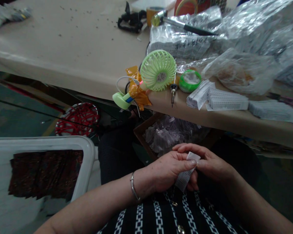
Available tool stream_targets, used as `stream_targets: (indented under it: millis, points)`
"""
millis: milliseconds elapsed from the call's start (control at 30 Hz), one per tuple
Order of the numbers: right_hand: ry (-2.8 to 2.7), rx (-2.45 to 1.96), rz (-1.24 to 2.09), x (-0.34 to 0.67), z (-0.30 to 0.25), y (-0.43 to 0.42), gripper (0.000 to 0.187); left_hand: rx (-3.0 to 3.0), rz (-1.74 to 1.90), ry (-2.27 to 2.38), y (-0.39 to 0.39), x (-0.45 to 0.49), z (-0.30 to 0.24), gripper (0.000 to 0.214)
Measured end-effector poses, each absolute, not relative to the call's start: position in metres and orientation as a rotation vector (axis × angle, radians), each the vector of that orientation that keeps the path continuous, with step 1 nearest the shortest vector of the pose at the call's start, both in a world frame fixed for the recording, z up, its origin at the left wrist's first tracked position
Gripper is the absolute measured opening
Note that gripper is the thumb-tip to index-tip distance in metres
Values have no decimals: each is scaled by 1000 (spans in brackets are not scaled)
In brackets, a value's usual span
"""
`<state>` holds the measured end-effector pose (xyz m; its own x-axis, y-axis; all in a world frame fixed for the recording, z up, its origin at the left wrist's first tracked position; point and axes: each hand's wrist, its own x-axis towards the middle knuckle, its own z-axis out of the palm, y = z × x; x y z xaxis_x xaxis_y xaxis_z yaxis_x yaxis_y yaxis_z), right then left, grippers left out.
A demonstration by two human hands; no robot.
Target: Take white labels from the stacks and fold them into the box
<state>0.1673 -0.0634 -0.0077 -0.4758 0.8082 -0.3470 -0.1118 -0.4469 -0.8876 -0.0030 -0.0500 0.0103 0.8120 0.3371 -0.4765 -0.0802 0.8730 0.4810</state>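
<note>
while half-curled, hands (169, 169) on label (183, 180)

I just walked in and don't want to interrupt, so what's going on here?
A person is handling a small printed white slip over their lap. The left hand grips it under the thumb, and the right hand meets it near its upper end. Ahead, stacks of printed slips sit along the table edge, with a green fan farther left. Below is a box of clear plastic pieces.
</note>
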Motion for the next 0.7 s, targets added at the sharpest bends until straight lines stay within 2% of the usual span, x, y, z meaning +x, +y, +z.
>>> stream_targets:
  millis: [133,467,567,700]
  points:
    - [-967,-884,2152,164,-14,-59,18,451,262,616,-51,-2,11,32]
    - [-825,-854,2178,159,-16,-61,22,409,253,623,-51,-2,10,29]
    - [-847,-815,2200,161,-17,-61,33,406,248,602,-51,-3,8,28]
    - [-859,-881,2153,162,-13,-59,60,403,267,556,-50,-5,8,25]
